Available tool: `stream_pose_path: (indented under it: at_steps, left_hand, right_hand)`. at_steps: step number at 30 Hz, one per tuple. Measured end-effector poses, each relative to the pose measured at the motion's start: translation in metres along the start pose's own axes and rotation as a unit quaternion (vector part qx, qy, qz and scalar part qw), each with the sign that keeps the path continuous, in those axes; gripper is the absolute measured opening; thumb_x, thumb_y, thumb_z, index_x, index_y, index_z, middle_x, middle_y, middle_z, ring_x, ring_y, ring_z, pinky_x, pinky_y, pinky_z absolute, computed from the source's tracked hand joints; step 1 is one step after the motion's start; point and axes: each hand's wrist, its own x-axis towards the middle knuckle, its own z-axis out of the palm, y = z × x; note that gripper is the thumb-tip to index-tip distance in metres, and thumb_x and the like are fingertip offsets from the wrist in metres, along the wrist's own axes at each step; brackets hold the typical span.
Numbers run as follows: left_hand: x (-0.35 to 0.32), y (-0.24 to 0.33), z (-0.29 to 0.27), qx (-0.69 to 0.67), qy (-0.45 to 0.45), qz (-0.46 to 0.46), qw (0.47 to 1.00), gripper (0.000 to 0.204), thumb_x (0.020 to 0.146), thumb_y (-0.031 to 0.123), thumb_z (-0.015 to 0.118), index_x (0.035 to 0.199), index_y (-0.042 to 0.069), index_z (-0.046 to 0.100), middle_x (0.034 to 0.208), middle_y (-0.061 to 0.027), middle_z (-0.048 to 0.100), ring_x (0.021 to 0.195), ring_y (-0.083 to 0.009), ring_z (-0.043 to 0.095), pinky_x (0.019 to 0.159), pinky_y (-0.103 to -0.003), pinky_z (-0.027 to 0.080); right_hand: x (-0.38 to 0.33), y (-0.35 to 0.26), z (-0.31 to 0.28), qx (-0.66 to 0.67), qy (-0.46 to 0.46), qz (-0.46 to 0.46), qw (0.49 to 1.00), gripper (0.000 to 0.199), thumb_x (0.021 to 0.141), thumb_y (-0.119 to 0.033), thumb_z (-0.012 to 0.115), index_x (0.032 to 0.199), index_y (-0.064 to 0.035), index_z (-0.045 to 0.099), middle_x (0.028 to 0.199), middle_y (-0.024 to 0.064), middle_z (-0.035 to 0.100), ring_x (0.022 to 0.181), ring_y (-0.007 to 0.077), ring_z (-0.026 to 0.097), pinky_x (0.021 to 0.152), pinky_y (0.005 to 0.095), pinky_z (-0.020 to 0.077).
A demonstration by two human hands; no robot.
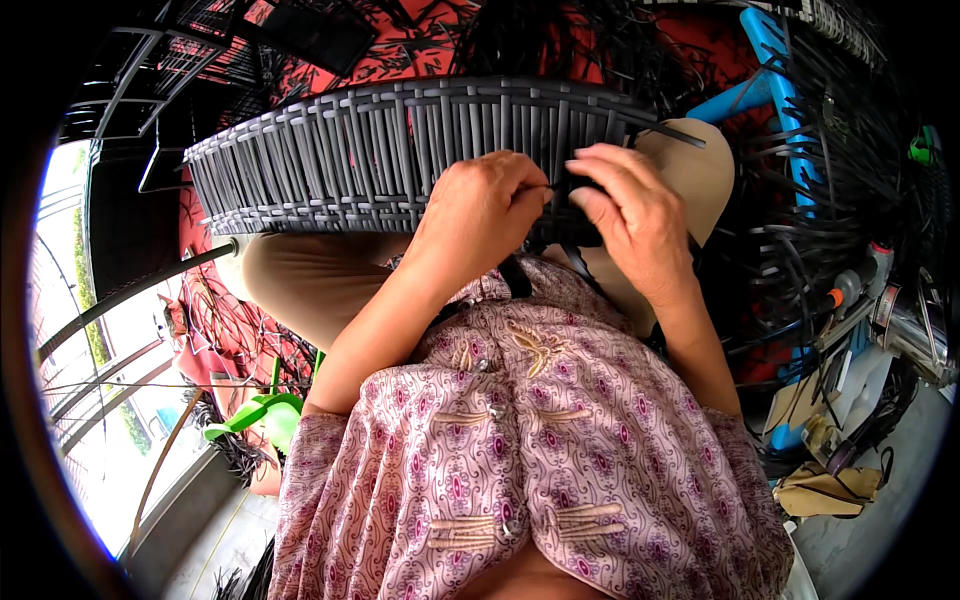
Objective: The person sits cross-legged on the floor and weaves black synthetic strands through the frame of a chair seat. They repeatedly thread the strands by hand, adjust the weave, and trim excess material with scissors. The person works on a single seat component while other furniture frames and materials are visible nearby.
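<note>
A woven panel of dark grey flat strips (375, 145) lies across my lap, its long side running left to right. My left hand (485, 205) is over its lower right part, with thumb and forefinger pinched together. A short bit of dark strip shows at that pinch; the rest of the strip blends into the black behind it. Just to the right, my right hand (640, 215) has its fingers bent but apart, with a gap between thumb and forefinger. Nothing shows held in it. A loose strip end (680, 133) sticks out from the panel's right end across my right knee (705, 170).
Cut black strips litter the red floor cover (425, 50) beyond the panel. A blue frame (775, 90) and heaps of dark strips (830, 230) stand at right. Nearer lie a metal cylinder (915, 335) and a tan pouch (830, 490). A bright green object (265, 415) is at left.
</note>
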Motion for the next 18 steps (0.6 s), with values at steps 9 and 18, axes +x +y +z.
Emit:
stream_pose_path:
  at_steps: [9,18]
  left_hand:
    - [-0.001,-0.009,0.001,-0.306,0.033,-0.156,0.939,0.028,0.097,0.025,0.069,0.101,-0.003,0.068,0.077,-0.0053,0.066,0.067,-0.0091,0.064,0.059,-0.025,0.051]
    - [0.02,-0.036,0.045,0.144,0.1,-0.039,0.984,0.034,0.083,0.023,0.076,0.103,0.0,0.061,0.081,-0.0172,0.069,0.076,-0.036,0.07,0.067,-0.044,0.055]
  right_hand:
    - [-0.007,0.017,0.032,0.29,-0.048,0.113,0.949,0.016,0.097,-0.015,0.067,0.097,0.0002,0.066,0.083,0.0072,0.065,0.072,0.0161,0.063,0.066,0.0289,0.0494]
    - [0.003,0.008,0.059,0.213,0.108,0.243,0.94,0.014,0.099,-0.013,0.066,0.096,0.0009,0.066,0.074,0.0064,0.063,0.063,0.0113,0.057,0.059,0.029,0.0475]
